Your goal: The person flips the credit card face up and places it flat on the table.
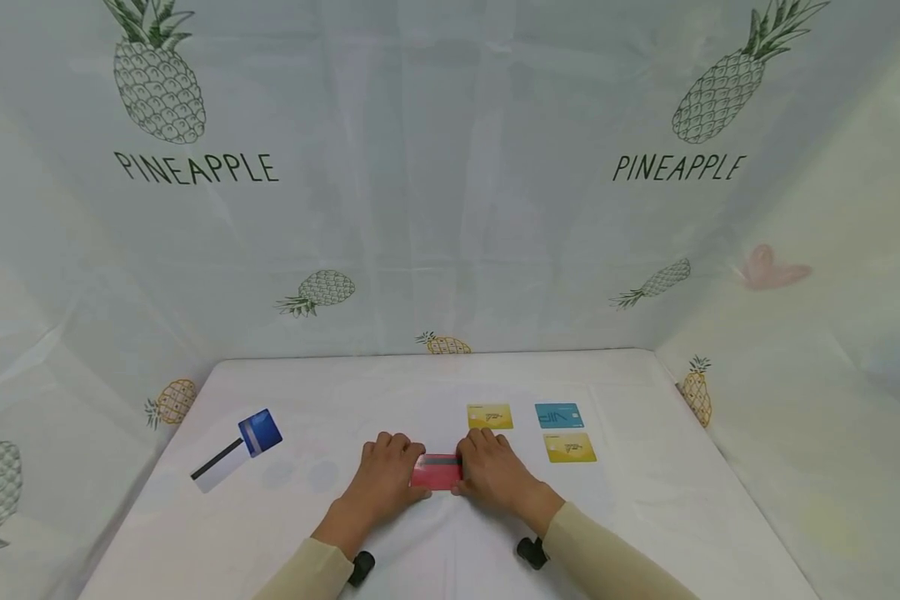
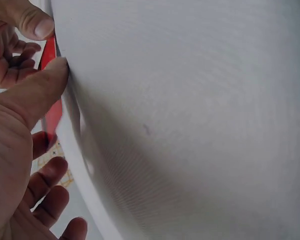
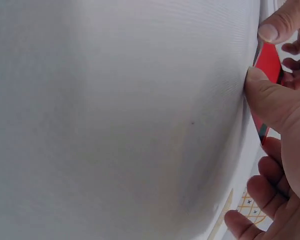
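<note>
A red card (image 1: 437, 473) with a dark stripe along its far edge lies at the front middle of the white table. My left hand (image 1: 386, 473) pinches its left end between thumb and fingers. On the opposite end, my right hand (image 1: 495, 473) grips it the same way. From the left wrist view, the red card (image 2: 52, 112) shows behind the left thumb, close to the tabletop. The right wrist view has the red card (image 3: 268, 65) between the two thumbs. Parts of both card ends are hidden by the fingers.
Right of centre lie a yellow card (image 1: 489, 416), a teal card (image 1: 559, 415) and another yellow card (image 1: 570, 447). At the left, a blue card (image 1: 261, 432) touches a white card (image 1: 221, 468) with a black stripe. Pineapple-print sheeting (image 1: 450, 167) surrounds the table (image 1: 345, 383).
</note>
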Motion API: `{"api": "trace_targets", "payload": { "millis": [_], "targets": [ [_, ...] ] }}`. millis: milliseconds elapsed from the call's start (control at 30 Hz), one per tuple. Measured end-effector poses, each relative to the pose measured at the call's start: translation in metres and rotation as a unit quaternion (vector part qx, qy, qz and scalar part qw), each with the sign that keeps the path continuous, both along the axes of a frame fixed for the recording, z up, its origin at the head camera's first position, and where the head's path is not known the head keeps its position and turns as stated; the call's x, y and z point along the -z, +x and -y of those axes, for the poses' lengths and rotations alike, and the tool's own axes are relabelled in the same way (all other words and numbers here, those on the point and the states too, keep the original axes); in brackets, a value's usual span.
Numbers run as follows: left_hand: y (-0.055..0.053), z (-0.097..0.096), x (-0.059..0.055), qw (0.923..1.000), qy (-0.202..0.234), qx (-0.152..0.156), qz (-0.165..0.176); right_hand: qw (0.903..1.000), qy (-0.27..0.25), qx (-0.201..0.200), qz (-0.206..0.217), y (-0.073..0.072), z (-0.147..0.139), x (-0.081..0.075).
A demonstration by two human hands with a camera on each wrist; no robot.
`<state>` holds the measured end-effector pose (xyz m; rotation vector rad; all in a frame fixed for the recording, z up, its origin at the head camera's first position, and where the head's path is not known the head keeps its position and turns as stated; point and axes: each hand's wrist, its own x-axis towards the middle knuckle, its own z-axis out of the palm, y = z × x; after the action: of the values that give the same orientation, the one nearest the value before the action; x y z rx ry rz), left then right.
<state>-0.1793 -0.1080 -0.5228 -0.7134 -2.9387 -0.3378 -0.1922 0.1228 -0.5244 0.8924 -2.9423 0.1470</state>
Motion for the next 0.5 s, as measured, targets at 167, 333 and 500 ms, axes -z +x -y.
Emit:
{"api": "trace_targets", "payload": {
  "millis": [167, 333, 500],
  "targets": [
    [-0.0007, -0.0001, -0.0002, 1.0, -0.003, 0.003, -0.006, 0.9995, 0.014, -0.007, -0.026, 0.0014, -0.0011, 0.0016],
    [-0.0014, -0.0002, 0.0012, 0.9994, -0.005, 0.01, -0.033, 0.9987, 0.015, -0.012, -0.046, 0.0035, -0.0021, 0.0021],
    [-0.0011, 0.0004, 0.0016, 0.9987, -0.008, 0.009, -0.05, 0.9979, 0.011, -0.015, -0.062, 0.0051, -0.0025, 0.0016]
  ]
}}
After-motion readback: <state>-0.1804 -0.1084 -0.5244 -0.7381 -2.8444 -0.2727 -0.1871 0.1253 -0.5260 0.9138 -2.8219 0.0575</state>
